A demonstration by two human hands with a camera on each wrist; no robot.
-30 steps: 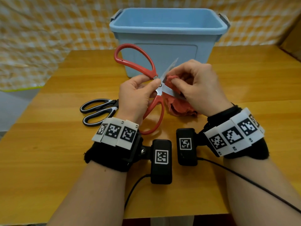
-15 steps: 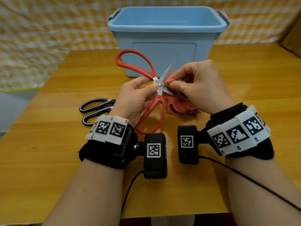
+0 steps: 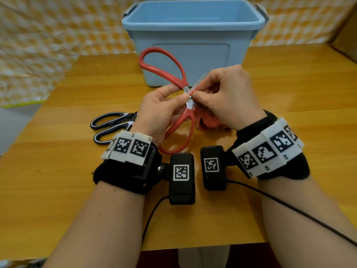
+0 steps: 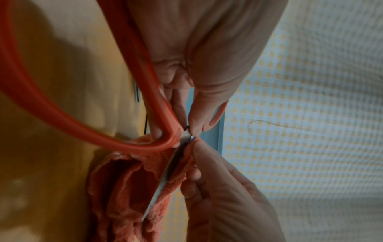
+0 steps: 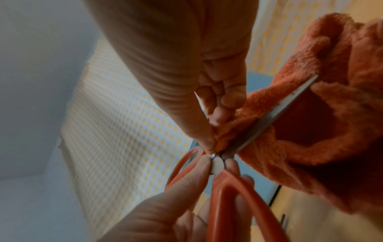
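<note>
Red-handled scissors [image 3: 170, 74] are held up above the wooden table, blades spread. My left hand [image 3: 164, 111] pinches them at the pivot, thumb on the metal by the screw. My right hand [image 3: 228, 95] pinches an orange-red cloth [image 3: 210, 122] against a blade right beside the pivot. In the left wrist view the cloth [image 4: 132, 188] hangs below the scissors [image 4: 82, 127], with a blade lying across it. The right wrist view shows the same blade [image 5: 275, 113] wrapped by the cloth [image 5: 311, 131], my thumb and finger squeezing the fabric at its base.
A light blue plastic bin [image 3: 193, 41] stands open just behind the hands. Black-and-white scissors [image 3: 112, 124] lie on the table [image 3: 58, 171] to the left of my left wrist. A checked yellow cloth hangs behind the table.
My right hand has slid the cloth along the blade toward the pivot, up to my left thumb. The scissors stayed in my left hand, tilted slightly.
</note>
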